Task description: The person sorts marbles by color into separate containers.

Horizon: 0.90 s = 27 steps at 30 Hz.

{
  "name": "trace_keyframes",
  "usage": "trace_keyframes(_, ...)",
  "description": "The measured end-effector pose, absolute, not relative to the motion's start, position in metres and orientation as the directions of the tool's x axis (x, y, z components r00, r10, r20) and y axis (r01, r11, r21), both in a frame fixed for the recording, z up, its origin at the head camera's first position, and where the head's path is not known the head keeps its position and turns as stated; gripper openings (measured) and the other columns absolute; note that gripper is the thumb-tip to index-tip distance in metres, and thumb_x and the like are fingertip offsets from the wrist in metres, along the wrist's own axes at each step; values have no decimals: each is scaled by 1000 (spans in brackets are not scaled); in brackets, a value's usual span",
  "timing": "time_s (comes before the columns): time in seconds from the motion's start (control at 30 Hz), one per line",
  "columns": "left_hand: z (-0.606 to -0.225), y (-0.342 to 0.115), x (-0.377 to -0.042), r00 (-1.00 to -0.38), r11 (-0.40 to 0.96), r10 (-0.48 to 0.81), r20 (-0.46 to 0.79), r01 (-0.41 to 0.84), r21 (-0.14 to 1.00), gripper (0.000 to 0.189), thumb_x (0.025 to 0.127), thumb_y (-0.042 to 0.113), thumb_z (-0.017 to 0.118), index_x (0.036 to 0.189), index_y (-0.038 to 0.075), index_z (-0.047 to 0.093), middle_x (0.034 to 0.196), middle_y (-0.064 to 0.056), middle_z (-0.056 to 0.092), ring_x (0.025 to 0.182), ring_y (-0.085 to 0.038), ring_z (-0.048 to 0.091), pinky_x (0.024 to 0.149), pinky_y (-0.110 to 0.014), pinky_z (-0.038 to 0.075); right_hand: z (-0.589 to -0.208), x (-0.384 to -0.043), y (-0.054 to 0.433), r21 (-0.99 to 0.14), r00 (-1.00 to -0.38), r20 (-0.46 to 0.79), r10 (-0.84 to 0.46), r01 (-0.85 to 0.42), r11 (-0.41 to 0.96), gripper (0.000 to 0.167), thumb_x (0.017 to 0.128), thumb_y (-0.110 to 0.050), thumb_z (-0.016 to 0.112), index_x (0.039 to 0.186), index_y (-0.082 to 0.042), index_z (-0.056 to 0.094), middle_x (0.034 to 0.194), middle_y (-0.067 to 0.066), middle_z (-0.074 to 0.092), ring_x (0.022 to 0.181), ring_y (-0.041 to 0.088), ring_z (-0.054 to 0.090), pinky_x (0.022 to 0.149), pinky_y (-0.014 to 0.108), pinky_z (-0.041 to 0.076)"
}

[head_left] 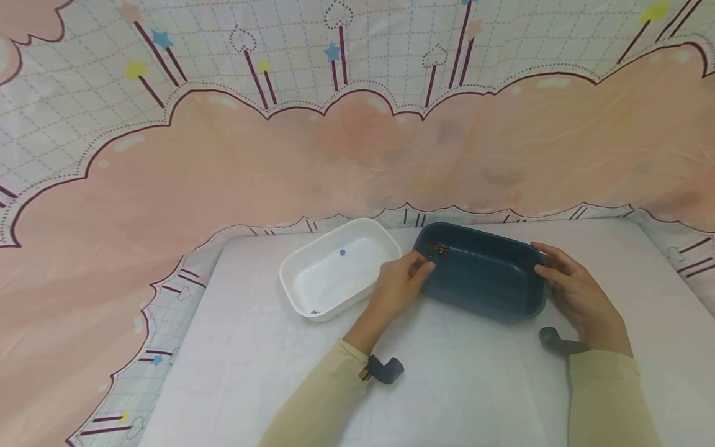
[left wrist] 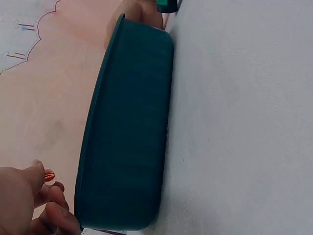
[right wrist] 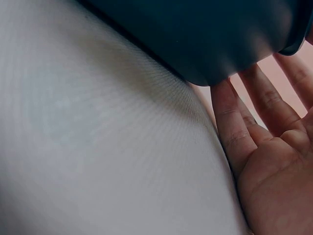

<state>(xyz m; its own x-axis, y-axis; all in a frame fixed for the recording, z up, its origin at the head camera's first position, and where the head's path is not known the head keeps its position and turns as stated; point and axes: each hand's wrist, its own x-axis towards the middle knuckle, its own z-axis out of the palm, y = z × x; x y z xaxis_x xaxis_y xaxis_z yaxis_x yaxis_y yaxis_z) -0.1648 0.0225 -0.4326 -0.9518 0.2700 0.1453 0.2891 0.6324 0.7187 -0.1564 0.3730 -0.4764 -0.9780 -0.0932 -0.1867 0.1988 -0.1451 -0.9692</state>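
My left hand (head_left: 393, 287) is at the left end of the dark blue tray (head_left: 480, 282), over its rim. Its thumb and finger pinch a clear marble with orange stripes (left wrist: 49, 176), as the left wrist view shows. My right hand (head_left: 581, 301) grips the right end of the same tray, thumb at the rim and fingers against the outer wall (right wrist: 234, 117). Several amber-brown marbles (head_left: 438, 250) lie together in the tray's far left corner.
To the left stands a white tray (head_left: 285, 285) with a small blue marble (head_left: 342, 252) near its middle and something bluish at its near corner. Both trays rest on a white-covered table (head_left: 240, 372). A patterned cloth (head_left: 279, 167) hangs behind.
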Motion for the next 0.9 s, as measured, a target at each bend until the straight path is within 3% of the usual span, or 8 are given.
trace_keyframes(0.47, -432, 24, -167, -957, 641, 260, 129, 271, 718, 27, 104, 40, 58, 117, 18, 67, 70, 4, 58, 61, -9, 52, 53, -21, 41, -478, -157, 374, -966, -975, -201, -91, 213, -147, 65, 101, -14, 65, 159, -24, 37, 139, -19, 45, 141, 7, 28, 126, 46, -14)
trace_keyframes(0.7, -430, 21, -167, -953, 624, 263, 153, 289, 726, 28, 104, 38, 58, 120, 17, 66, 69, 4, 58, 59, -8, 51, 51, -21, 40, -479, -156, 375, -970, -981, -145, -126, 166, -177, 60, 103, -9, 59, 158, -22, 39, 138, -18, 48, 130, 0, 38, 128, 38, -10)
trace_keyframes(0.9, -430, 17, -166, -951, 629, 266, 159, 296, 719, 28, 105, 38, 57, 120, 17, 66, 71, 3, 59, 61, -9, 52, 53, -21, 41, -478, -157, 375, -967, -976, -187, -110, 202, -152, 62, 103, -14, 62, 158, -24, 38, 146, -14, 43, 141, 6, 29, 126, 47, -15)
